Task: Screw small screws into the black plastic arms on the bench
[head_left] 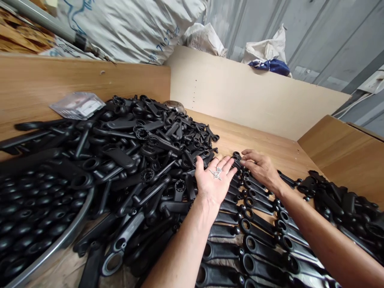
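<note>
My left hand [211, 182] is turned palm up, its fingers stretched out. Several small silver screws [216, 173] lie loose on that palm. Just right of it is my right hand [260, 168], its thumb and fingertips brought together in a pinch over the far end of the laid-out parts. What sits between those fingertips is too small to make out. Beneath both hands run rows of black plastic crank handles [223, 251], each with a ring at one end, lying side by side on the table. My left forearm covers part of these rows.
A large heap of loose black crank handles [120, 158] fills the left. At lower left a metal-rimmed basin [85, 208] holds black rounded knobs [33, 216]. A clear plastic box [77, 105] rests behind the heap. More black parts [345, 204] lie right. Wooden boards [255, 96] wall the table.
</note>
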The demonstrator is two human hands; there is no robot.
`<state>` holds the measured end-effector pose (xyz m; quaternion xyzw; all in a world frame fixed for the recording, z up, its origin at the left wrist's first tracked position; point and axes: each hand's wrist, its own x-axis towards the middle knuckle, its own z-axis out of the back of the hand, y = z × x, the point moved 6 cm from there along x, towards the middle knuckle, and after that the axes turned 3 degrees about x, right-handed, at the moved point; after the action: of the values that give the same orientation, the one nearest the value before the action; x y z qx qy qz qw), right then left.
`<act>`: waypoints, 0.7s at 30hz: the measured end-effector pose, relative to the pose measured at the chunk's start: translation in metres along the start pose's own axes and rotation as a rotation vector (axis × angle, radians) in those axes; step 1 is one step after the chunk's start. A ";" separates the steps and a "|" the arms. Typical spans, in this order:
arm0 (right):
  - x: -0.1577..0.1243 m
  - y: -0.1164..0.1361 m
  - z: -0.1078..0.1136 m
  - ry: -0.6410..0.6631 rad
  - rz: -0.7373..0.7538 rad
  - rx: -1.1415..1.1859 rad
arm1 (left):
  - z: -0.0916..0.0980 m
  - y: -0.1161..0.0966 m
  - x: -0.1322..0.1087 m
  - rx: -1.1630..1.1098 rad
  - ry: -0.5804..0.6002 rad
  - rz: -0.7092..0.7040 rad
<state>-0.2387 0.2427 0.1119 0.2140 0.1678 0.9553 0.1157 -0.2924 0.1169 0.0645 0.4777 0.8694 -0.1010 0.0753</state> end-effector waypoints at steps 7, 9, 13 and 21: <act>-0.026 0.089 -0.001 0.117 0.334 0.181 | 0.000 0.002 -0.005 -0.043 -0.015 0.009; -0.028 0.094 -0.009 0.161 0.323 0.130 | 0.000 0.002 -0.005 -0.044 -0.023 0.027; -0.026 0.093 -0.020 0.221 0.266 0.071 | -0.001 0.004 -0.007 -0.051 -0.018 0.050; -0.021 0.088 -0.024 0.188 0.214 0.039 | -0.009 0.011 -0.011 -0.054 0.068 0.064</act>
<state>-0.2444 0.1493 0.1166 0.1424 0.1726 0.9746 -0.0073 -0.2780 0.1158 0.0744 0.5062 0.8582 -0.0589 0.0617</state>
